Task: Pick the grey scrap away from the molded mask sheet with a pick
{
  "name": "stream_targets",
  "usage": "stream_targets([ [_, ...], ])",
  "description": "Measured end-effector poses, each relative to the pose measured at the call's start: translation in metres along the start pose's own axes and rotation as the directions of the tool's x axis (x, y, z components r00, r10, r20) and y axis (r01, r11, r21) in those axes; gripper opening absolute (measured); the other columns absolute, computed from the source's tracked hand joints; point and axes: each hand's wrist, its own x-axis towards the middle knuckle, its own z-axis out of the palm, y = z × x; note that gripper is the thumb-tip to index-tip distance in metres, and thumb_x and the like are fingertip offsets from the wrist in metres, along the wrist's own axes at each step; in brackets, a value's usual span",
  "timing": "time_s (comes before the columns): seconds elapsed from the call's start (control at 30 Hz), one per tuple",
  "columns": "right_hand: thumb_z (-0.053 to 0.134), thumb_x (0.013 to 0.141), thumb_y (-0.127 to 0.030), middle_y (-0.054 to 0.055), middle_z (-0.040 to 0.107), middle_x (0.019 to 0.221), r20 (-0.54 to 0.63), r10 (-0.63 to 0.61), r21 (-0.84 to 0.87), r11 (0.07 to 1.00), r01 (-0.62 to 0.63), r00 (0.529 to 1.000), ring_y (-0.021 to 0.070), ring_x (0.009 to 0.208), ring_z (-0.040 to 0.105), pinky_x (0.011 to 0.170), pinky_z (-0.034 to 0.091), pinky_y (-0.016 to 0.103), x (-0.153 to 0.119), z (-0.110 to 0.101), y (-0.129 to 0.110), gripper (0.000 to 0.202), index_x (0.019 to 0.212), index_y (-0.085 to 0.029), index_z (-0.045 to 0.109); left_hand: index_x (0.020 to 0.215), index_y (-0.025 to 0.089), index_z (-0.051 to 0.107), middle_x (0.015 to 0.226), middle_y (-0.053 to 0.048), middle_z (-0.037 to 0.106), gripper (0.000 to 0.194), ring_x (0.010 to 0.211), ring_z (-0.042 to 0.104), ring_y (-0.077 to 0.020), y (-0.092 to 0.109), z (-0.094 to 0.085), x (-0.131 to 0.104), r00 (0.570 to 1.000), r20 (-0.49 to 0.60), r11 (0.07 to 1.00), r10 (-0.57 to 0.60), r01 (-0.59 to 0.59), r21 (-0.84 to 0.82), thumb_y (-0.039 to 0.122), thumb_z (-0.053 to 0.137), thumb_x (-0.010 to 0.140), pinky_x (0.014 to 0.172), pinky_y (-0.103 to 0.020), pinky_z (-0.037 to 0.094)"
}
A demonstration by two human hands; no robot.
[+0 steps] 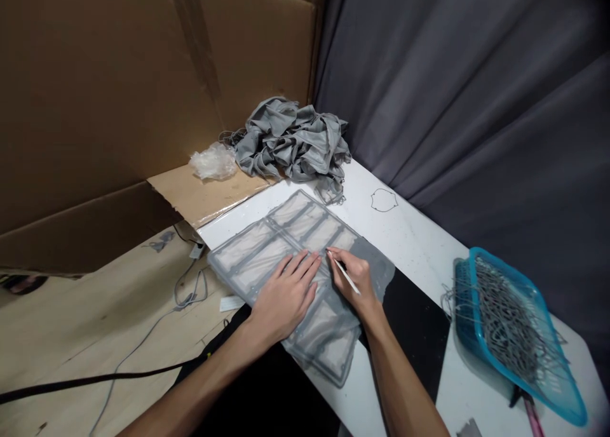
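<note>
A grey panel with several pale, mesh-like windows (255, 240) lies across the corner of the white table, its near end reaching past the edge. My left hand (286, 291) rests flat on it, fingers stretched out over the middle. Close to those fingertips, my right hand (352, 275) pinches a slim white pen-like tool (347, 277). The tool's tip meets the panel near a seam between windows; the exact contact is too small to tell. Under the panel's right side shows a black mat (414, 322).
Crumpled grey fabric (295, 138) is heaped at the back beside clear plastic (213, 162) on a cardboard flap (210, 195). A thin wire loop (384, 200) lies on the table. At right, a blue basket (476, 297) holds tangled grey wires (509, 322), near a pink handle (532, 416).
</note>
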Motion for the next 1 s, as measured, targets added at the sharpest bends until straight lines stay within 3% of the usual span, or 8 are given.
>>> stream_targets([
  [0.17,0.072,0.107,-0.027,0.007,0.09,0.112,-0.011,0.145,0.165,0.976,-0.141,0.989,0.029,0.101,0.089,0.096,0.071,0.04,0.0012,-0.0051,-0.0005,0.016,0.097,-0.028,0.084,0.173,0.021,0.048,0.176,-0.004,0.054,0.056,0.164,0.049,-0.0267,-0.0006,-0.0002,0.0004,1.0,0.011,1.0,-0.007,0.007,-0.007,0.038,0.043,0.119,0.134,-0.051,0.039],
  [0.27,0.076,0.104,-0.027,0.007,0.089,0.117,0.056,0.168,0.244,0.954,-0.177,0.984,0.0297,0.105,0.088,0.1,0.07,0.042,0.0023,-0.0087,-0.0014,0.015,0.092,-0.028,0.084,0.173,0.022,0.048,0.176,-0.004,0.055,0.056,0.163,0.05,-0.0265,-0.001,-0.0001,0.0003,1.0,0.011,1.0,-0.012,0.012,-0.014,0.038,0.042,0.119,0.134,-0.051,0.039],
  [0.37,0.078,0.103,-0.026,0.007,0.089,0.119,0.098,0.138,0.241,0.958,-0.158,0.986,0.0299,0.106,0.088,0.1,0.069,0.043,0.0023,-0.0098,-0.0027,0.013,0.092,-0.027,0.085,0.174,0.022,0.045,0.176,-0.004,0.054,0.057,0.163,0.05,-0.0264,-0.0012,-0.0001,-0.0002,1.0,0.009,1.0,-0.006,0.006,-0.024,0.038,0.042,0.12,0.135,-0.051,0.038],
  [0.73,0.072,0.106,-0.025,0.008,0.09,0.112,0.083,0.046,0.141,0.988,-0.057,0.995,0.0279,0.103,0.088,0.095,0.071,0.041,0.0006,-0.0077,0.0014,0.017,0.092,-0.026,0.082,0.177,0.024,0.041,0.177,-0.004,0.054,0.059,0.164,0.048,-0.0263,-0.0013,-0.0004,-0.0007,1.0,0.006,0.999,-0.011,0.012,-0.03,0.037,0.043,0.119,0.135,-0.05,0.037],
  [1.0,0.056,0.115,-0.023,0.009,0.088,0.122,0.226,-0.052,-0.026,0.998,0.059,0.973,0.0283,0.122,0.084,0.106,0.07,0.043,-0.0024,-0.0096,0.0,0.026,0.107,-0.028,0.081,0.177,0.025,0.039,0.176,-0.004,0.055,0.06,0.163,0.05,-0.0263,-0.0002,-0.0011,0.0005,1.0,0.005,0.999,-0.013,0.013,-0.041,0.036,0.042,0.119,0.134,-0.05,0.038],
])
